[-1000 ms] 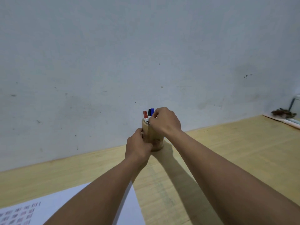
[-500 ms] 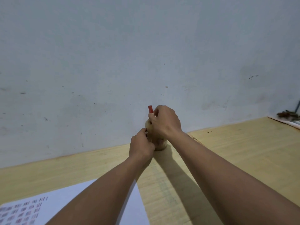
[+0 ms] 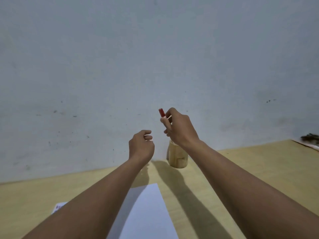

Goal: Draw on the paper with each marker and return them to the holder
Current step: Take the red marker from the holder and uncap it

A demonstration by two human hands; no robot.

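A marker with a red cap (image 3: 161, 112) is gripped in my right hand (image 3: 179, 129), lifted above the round wooden holder (image 3: 177, 156); only its red top shows above my fingers. The holder stands on the wooden table (image 3: 241, 163) close to the wall, and my right wrist hides its rim and what is inside. To the holder's left my left hand (image 3: 141, 146) hovers clear of it, fingers loosely curled with nothing in them. A white sheet of paper (image 3: 146, 213) lies near me between my forearms.
A grey-white wall (image 3: 155, 57) rises right behind the holder. A second printed sheet (image 3: 58, 207) pokes out under my left forearm. Some dark clutter (image 3: 309, 138) lies at the table's far right edge.
My right hand has pulled the red-capped marker up out of the holder. My left hand has let go of the holder and moved left. The view has tilted, so the paper shows more.
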